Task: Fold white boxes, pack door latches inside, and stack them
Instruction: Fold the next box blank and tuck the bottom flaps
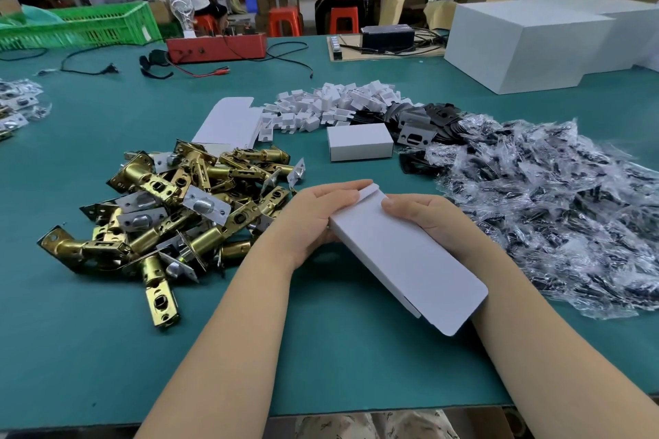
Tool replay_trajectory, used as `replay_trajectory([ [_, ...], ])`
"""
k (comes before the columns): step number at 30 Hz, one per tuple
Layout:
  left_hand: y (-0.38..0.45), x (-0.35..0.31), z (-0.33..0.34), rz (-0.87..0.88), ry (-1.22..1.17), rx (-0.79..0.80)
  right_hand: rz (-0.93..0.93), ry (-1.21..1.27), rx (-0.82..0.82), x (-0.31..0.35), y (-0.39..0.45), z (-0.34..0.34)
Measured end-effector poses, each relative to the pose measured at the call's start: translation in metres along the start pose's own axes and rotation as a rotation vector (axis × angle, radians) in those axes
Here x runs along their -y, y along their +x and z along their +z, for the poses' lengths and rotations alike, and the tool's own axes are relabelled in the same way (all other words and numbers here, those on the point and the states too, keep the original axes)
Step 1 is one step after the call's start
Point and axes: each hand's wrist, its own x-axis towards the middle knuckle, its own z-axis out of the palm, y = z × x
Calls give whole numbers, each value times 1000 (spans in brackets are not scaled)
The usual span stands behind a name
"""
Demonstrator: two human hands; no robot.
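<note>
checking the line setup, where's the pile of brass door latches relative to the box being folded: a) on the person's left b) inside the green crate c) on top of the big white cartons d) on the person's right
a: the brass door latches lie heaped on the green table beside the left hand, left of the held white box.

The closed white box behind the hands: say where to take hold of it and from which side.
Take the closed white box from above, across its short width, thumb on the near long wall and fingers on the far one. It lies flat on the green mat with its broad top up, and the near wall is free. Its right end sits close to the black plates, so avoid an end-on grip.
</note>
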Motion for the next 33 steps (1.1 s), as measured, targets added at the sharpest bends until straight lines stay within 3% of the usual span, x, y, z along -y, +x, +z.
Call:
replay_trajectory([
  [11,-1,-1,0,22,34,-31,-27,13,14,-1,1,-2],
  [24,0,-3,4,-11,80,-193,-61,-52,38,-6,4,2],
  [29,-2,-3,5,-38,52,-170,-81,-69,27,-9,5,3],
  [33,-4,-6,6,-37,-52,12,-135,-33,-29,-9,8,1],
])
